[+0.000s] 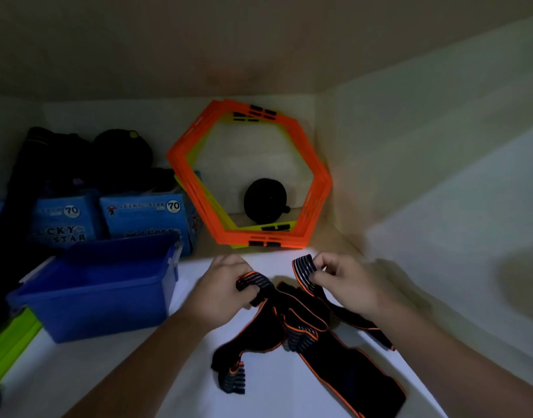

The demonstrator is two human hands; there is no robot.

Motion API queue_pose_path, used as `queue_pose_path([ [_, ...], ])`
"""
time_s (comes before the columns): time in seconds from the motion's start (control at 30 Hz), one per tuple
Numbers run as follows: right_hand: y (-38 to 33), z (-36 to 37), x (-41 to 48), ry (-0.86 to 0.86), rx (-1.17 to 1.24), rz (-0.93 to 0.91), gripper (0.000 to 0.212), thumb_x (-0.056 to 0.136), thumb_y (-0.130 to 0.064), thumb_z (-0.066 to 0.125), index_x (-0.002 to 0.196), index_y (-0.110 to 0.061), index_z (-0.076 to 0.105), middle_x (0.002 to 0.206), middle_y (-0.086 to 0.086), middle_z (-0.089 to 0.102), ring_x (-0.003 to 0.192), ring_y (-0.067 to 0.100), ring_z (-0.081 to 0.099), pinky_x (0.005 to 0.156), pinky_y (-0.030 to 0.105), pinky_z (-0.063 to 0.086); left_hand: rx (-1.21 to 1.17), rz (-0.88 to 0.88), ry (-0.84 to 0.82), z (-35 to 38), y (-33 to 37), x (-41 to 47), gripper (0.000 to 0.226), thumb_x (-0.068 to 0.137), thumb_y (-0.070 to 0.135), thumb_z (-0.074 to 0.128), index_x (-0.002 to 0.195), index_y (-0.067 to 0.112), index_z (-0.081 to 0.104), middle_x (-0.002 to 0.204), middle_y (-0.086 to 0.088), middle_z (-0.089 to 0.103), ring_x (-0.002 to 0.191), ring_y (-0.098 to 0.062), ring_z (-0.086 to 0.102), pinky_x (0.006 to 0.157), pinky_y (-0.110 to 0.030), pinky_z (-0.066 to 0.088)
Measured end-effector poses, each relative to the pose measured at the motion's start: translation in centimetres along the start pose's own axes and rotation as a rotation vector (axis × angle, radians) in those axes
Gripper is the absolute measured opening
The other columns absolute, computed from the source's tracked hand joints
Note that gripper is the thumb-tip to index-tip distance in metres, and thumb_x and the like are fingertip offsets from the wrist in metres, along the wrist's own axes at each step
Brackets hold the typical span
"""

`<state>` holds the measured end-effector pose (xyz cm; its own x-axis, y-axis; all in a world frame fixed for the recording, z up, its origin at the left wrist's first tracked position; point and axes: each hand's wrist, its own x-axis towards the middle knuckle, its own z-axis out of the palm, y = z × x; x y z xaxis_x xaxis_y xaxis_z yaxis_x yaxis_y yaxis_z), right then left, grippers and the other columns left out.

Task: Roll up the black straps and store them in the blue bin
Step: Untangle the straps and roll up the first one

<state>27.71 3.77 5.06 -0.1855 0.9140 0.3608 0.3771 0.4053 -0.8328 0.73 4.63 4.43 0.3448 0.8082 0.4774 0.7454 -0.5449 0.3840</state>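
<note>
Black straps with orange edging [307,336] lie tangled on the white shelf in front of me. My left hand [226,289] grips one grey-striped strap end, wrapped over its fingers. My right hand [342,279] pinches another striped strap end, raised slightly off the shelf. The rest of the straps trail down toward me between my forearms. The blue bin [99,297] stands to the left of my left hand, open on top; nothing shows inside it.
Orange and yellow hexagon rings [316,188] lean against the back wall with a black round object [265,202] behind them. Blue "Lucky Star" boxes [144,215] and dark gear sit behind the bin. A green object [8,345] lies at the far left.
</note>
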Motion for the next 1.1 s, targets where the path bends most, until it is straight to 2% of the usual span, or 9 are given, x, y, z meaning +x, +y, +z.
queue_pose_path([
  [0.13,-3.1,-1.3,0.9,0.050,0.195,0.051,0.023,0.090,0.013,0.051,0.084,-0.004,0.065,0.060,-0.006,0.054,0.047,0.002,0.042,0.046,0.013,0.033,-0.390,-0.128,-0.041,-1.7,2.3,2.2,0.008,0.086,0.019,0.066,0.079,0.023,0.067,0.078,0.000,0.065,0.075,-0.014,0.063,0.067,-0.031,0.046],
  [0.3,-5.8,-2.7,2.3,0.027,0.166,0.066,0.019,0.083,-0.006,0.056,0.098,-0.006,0.068,0.069,0.000,0.052,0.057,0.011,0.041,0.045,0.021,0.031,-0.666,-0.238,-0.043,-3.1,4.7,4.9,0.025,0.063,0.023,0.069,0.081,0.006,0.067,0.074,-0.012,0.066,0.074,-0.018,0.060,0.072,-0.034,0.040],
  [0.37,-7.0,-3.2,2.6,-0.005,0.094,0.006,0.041,0.065,-0.022,0.064,0.103,-0.007,0.064,0.080,0.006,0.056,0.065,0.016,0.050,0.052,0.026,0.039,-0.754,-0.264,-0.029,-3.7,5.4,6.0,0.021,0.060,0.019,0.067,0.080,0.010,0.068,0.076,-0.010,0.066,0.076,-0.019,0.060,0.075,-0.034,0.041],
  [0.47,-8.3,-3.9,3.1,-0.014,-0.056,-0.089,0.048,0.058,-0.017,0.065,0.105,-0.011,0.056,0.088,0.000,0.060,0.075,0.006,0.056,0.069,0.023,0.046,-0.810,-0.263,-0.025,-4.7,6.4,7.1,0.013,0.070,0.013,0.062,0.082,0.014,0.067,0.073,-0.004,0.065,0.073,-0.014,0.060,0.072,-0.030,0.043],
  [0.67,-11.5,-6.2,3.7,0.144,-0.463,-0.217,0.024,0.071,-0.028,0.057,0.093,-0.035,0.052,0.077,-0.013,0.060,0.071,-0.001,0.058,0.067,0.023,0.045,-0.744,-0.243,0.042,-6.8,7.6,8.9,0.030,0.065,0.024,0.061,0.095,0.025,0.064,0.095,-0.002,0.067,0.090,-0.019,0.063,0.078,-0.031,0.048],
  [0.77,-13.0,-7.3,3.7,0.150,-0.507,-0.257,0.013,0.081,-0.022,0.061,0.092,-0.029,0.062,0.073,-0.011,0.064,0.066,-0.002,0.060,0.064,0.024,0.047,-0.743,-0.223,0.175,-7.7,8.2,10.1,0.018,0.088,0.010,0.053,0.096,0.016,0.068,0.096,-0.003,0.067,0.090,-0.016,0.062,0.071,-0.017,0.050],
  [0.87,-14.0,-8.2,3.7,0.171,-0.559,-0.307,0.020,0.088,-0.012,0.058,0.098,-0.023,0.070,0.085,-0.008,0.072,0.078,0.005,0.066,0.073,0.024,0.051,-0.895,-0.335,0.129,-9.0,8.1,10.5,0.032,0.100,0.005,0.041,0.120,-0.003,0.066,0.115,-0.019,0.069,0.078,-0.017,0.063,0.049,-0.014,0.052],
  [0.97,-14.7,-8.6,3.5,0.160,-0.637,-0.414,0.029,0.091,-0.005,0.054,0.103,-0.020,0.076,0.100,-0.009,0.074,0.094,0.004,0.065,0.086,0.014,0.045,-0.930,-0.368,0.029,-10.2,8.9,11.3,0.035,0.101,0.008,0.045,0.130,0.000,0.063,0.128,-0.021,0.066,0.073,-0.020,0.062,0.050,-0.018,0.049],
  [1.1,-14.4,-8.0,3.2,0.135,-0.611,-0.544,0.022,0.084,-0.001,0.067,0.096,-0.014,0.080,0.097,-0.007,0.074,0.092,0.003,0.068,0.082,0.010,0.046,-0.985,-0.384,-0.014,-10.7,10.7,11.7,0.036,0.101,0.005,0.036,0.114,0.001,0.069,0.110,-0.018,0.071,0.081,-0.027,0.066,0.055,-0.021,0.057],
])
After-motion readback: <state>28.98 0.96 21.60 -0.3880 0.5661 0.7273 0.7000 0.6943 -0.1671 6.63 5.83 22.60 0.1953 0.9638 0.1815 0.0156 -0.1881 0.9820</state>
